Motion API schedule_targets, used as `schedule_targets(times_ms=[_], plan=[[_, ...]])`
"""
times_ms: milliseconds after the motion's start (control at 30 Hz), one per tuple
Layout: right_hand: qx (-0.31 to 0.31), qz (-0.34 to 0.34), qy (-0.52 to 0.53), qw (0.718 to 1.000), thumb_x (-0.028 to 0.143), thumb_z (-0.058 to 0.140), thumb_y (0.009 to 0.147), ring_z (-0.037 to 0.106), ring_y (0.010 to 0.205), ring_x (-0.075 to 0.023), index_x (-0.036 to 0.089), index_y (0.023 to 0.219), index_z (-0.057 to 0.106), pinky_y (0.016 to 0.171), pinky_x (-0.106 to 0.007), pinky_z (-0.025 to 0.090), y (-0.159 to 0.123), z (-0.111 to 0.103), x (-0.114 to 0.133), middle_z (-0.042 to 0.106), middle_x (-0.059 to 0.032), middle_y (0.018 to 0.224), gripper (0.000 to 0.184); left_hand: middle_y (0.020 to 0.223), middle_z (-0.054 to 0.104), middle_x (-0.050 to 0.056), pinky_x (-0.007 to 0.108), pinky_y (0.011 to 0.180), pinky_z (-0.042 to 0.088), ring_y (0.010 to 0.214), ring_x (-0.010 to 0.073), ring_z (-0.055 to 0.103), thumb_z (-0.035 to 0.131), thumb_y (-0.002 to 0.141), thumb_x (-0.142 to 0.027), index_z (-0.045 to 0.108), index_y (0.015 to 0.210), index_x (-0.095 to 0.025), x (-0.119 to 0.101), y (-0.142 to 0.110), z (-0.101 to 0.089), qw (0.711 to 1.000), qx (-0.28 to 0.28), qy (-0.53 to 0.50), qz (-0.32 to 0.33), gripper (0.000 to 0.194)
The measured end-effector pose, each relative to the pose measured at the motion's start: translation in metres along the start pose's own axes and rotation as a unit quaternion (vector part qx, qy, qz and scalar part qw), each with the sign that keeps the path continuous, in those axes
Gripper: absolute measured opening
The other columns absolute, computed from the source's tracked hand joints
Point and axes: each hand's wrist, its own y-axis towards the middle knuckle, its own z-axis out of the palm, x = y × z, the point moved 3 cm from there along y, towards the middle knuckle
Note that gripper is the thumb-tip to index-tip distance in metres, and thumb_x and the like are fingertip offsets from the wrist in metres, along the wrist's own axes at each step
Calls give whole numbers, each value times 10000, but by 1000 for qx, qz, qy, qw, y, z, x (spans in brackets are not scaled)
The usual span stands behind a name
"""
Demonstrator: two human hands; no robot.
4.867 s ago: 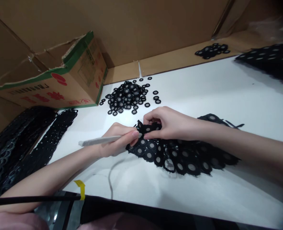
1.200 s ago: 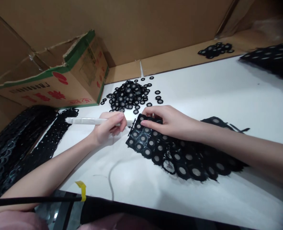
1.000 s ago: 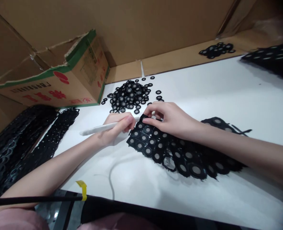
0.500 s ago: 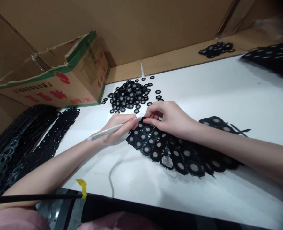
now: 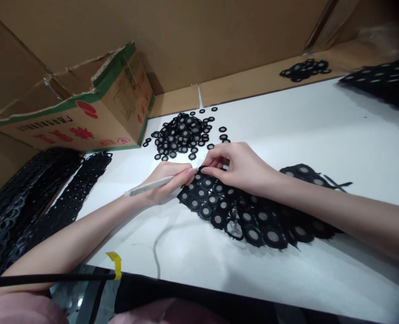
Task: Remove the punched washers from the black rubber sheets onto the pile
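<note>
A black sheet of round ring parts with grey centres [image 5: 249, 216] lies on the white table [image 5: 320, 130]. My left hand [image 5: 165, 182] is closed round a thin white pen-like tool [image 5: 145, 188], whose tip touches the sheet's upper left corner. My right hand [image 5: 239, 166] pinches that same corner with thumb and fingertips. Just beyond my hands lies a pile of loose black rings [image 5: 184, 134].
A green-edged cardboard box [image 5: 84, 108] stands at the back left. Black punched strips [image 5: 33, 198] are stacked at the left edge. A smaller ring pile [image 5: 303, 69] and another black sheet [image 5: 384, 81] lie at the far right. Cardboard walls enclose the table.
The tool swung from pointing left and level to slanted, with its tip brought onto the sheet's corner. My right hand stayed on that corner; the sheet shifted slightly.
</note>
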Motion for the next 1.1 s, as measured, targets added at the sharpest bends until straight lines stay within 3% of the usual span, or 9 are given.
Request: schedule_targets(times_ms=[67,200,367,500,967,1100], plan=[[0,-2,-15,1000,216,644,747,562,633,-132,170,702,640,621,-266,447,-1,0,1,650,-17,694,65,598,463,-11,254,586,362,566,114,417,326,989,-290,497,673,-167,0,-1,-1,1000,-12,-8,-11,380],[12,19,-43,999,378,696,719,509,600,-135,180,712,612,572,-277,391,-2,-1,3,577,9,628,215,616,491,-7,265,594,377,564,118,423,329,981,-302,527,695,-166,0,-4,-2,999,-37,-20,5,373],[55,13,-63,996,327,678,742,476,593,-133,190,638,589,579,-284,357,0,1,5,542,15,607,194,585,489,0,271,572,353,556,117,439,344,971,-301,514,646,-159,0,-8,-4,996,-70,-61,-1,394],[66,15,-45,997,299,682,748,497,633,-142,179,693,639,615,-287,371,0,3,4,579,3,657,138,530,446,-15,266,564,342,519,104,406,353,964,-280,501,610,-158,1,-10,-4,997,-37,-67,-23,403],[62,-1,-34,998,289,690,738,508,635,-135,179,704,643,611,-276,385,0,2,3,603,-2,676,125,538,432,-21,267,569,332,527,100,389,351,965,-267,495,611,-156,-1,-10,-4,996,-33,-76,-23,398],[59,-1,-36,998,287,683,739,507,628,-133,180,697,637,603,-275,386,-1,3,2,601,-2,667,124,567,455,-10,275,586,332,544,105,390,340,971,-262,474,608,-159,-2,-9,-4,998,-9,-57,-24,400]])
